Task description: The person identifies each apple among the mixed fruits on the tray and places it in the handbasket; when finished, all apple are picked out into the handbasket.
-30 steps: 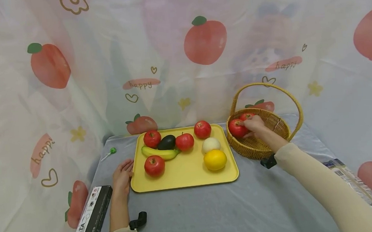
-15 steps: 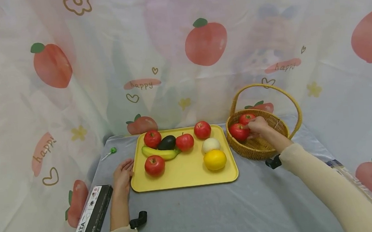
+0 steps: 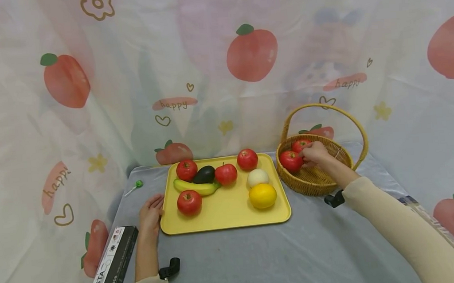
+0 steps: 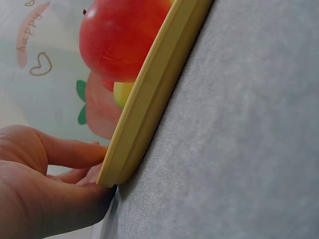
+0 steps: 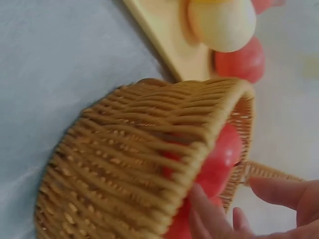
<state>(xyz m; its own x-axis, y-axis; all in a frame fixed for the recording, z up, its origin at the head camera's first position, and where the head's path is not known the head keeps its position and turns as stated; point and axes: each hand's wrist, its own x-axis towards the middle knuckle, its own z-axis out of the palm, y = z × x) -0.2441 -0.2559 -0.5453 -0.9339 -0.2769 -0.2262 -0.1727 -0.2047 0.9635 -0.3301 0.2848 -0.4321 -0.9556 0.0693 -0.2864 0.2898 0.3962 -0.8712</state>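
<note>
Glossy red round fruit [image 3: 290, 162], nearer of two inside the tan wicker basket [image 3: 303, 188], looks firm, probably light, slightly slippery, best held around its sides; right hand [image 3: 315, 154] has a slack grip, thumb clear; left hand [image 3: 150, 216], loose-fingered, touches the yellow rectangular tray [image 3: 225, 216].

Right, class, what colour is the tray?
The tray is yellow, seen best in the head view.

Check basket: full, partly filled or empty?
Partly filled: in the head view, two red fruits sit inside the basket, bare wicker showing beside them.
</note>
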